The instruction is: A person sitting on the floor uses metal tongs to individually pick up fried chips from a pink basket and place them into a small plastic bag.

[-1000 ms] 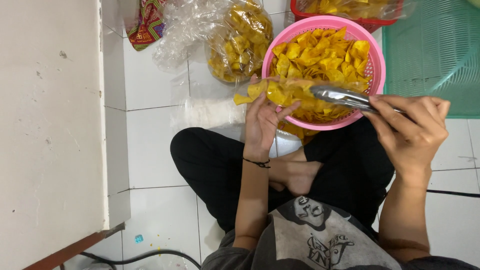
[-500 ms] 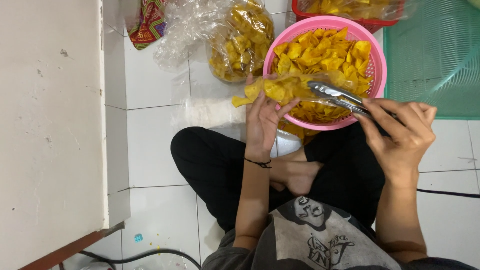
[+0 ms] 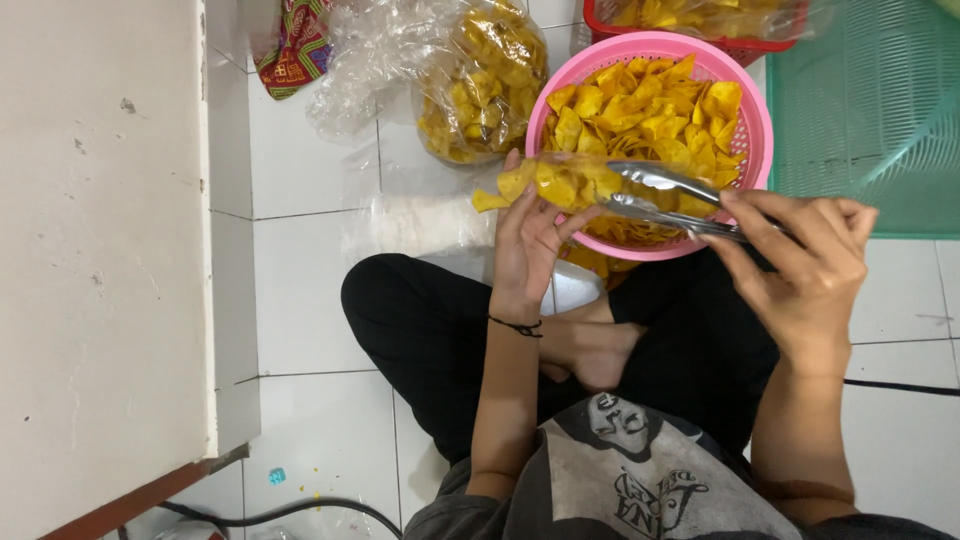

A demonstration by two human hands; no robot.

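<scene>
Right hand (image 3: pixel 805 270), centre right, is closed around the tongs (image 3: pixel 665 200), whose tips pinch yellow chips (image 3: pixel 560 182). Left hand (image 3: pixel 530 245) is half open, holding a clear bag (image 3: pixel 545 170) around the chips, over the pink basket's (image 3: pixel 750 140) near rim, upper centre.

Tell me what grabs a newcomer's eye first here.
The pink basket heaped with yellow chips, top centre. In front of it the right hand holds metal tongs reaching into a small clear bag of chips held by the left hand.
</scene>
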